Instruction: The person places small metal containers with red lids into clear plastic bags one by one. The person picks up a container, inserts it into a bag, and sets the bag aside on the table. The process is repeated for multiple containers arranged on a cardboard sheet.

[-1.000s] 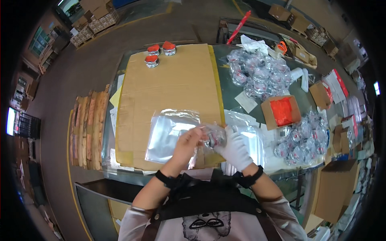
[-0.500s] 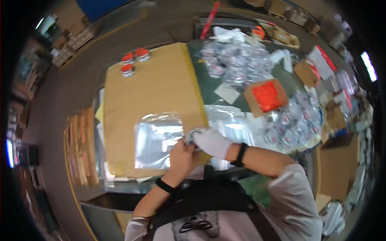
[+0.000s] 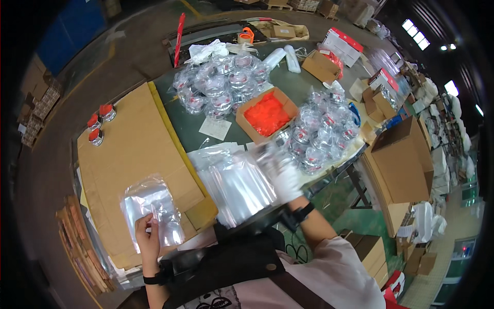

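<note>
My bare left hand [image 3: 147, 238] rests on a clear plastic bag [image 3: 150, 209] lying on a brown cardboard sheet [image 3: 133, 149], fingers pinching the bag's lower part. My right hand [image 3: 284, 175], in a white glove, reaches out to the right over a stack of clear bags [image 3: 234, 181]. It sits at the near edge of a pile of bagged round parts [image 3: 321, 134]; something clear and blurred is at its fingertips, and I cannot tell if it is gripped.
A cardboard box of orange pieces [image 3: 267, 114] sits mid-table. Another heap of bagged round parts [image 3: 218, 85] lies behind it. Three red-topped round items [image 3: 98, 123] stand at the cardboard's far left. Open cartons [image 3: 406, 165] stand on the floor to the right.
My hands, together at the bag before, have parted. The right hand swung out to the right toward the pile of bagged parts; the left stayed on the bag. My view turned right.
</note>
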Demonstrator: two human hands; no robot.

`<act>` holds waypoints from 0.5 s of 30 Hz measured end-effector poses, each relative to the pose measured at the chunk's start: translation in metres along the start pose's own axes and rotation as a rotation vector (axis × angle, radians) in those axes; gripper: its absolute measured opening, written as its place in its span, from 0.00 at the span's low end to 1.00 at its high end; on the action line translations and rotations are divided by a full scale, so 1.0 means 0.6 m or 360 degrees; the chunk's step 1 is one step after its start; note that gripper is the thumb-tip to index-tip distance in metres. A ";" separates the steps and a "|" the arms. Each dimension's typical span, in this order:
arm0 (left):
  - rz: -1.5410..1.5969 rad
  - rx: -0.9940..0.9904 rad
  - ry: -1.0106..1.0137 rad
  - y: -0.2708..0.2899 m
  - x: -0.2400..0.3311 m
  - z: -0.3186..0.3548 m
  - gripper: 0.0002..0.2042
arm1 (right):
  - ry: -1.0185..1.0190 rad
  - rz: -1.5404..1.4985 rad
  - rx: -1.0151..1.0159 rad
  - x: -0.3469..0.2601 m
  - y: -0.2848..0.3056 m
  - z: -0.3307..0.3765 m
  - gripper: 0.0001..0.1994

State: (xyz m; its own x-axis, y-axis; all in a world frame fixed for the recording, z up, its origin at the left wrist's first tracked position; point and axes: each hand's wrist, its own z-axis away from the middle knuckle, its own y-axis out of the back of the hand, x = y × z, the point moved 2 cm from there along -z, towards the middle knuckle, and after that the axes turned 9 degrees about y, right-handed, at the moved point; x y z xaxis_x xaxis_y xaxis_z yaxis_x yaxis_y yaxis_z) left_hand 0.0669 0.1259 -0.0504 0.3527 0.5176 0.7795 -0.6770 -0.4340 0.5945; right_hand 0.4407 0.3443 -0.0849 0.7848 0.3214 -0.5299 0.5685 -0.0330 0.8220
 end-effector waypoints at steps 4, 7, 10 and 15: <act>-0.0365 0.0217 -0.0177 -0.013 -0.069 -0.038 0.08 | -0.0286 0.0792 0.0016 0.166 0.018 -0.069 0.19; -0.0549 0.0377 -0.0353 -0.052 -0.057 -0.054 0.16 | -0.0379 0.0610 -0.0116 0.070 0.057 -0.097 0.19; -0.0496 0.0133 -0.0028 -0.058 -0.062 -0.067 0.09 | 0.0024 0.0186 0.0205 -0.062 0.022 -0.084 0.14; 0.0334 0.0055 0.0183 -0.019 -0.039 -0.047 0.09 | 0.0710 -0.0682 -0.1073 -0.339 -0.154 -0.008 0.21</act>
State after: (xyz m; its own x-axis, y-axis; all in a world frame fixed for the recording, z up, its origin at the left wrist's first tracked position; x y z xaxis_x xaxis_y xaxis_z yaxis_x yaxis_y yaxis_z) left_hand 0.0481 0.1396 -0.0812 0.1295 0.4929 0.8604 -0.7047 -0.5647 0.4296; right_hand 0.2274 0.2866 -0.0519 0.2920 0.5191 -0.8033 0.4148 0.6881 0.5954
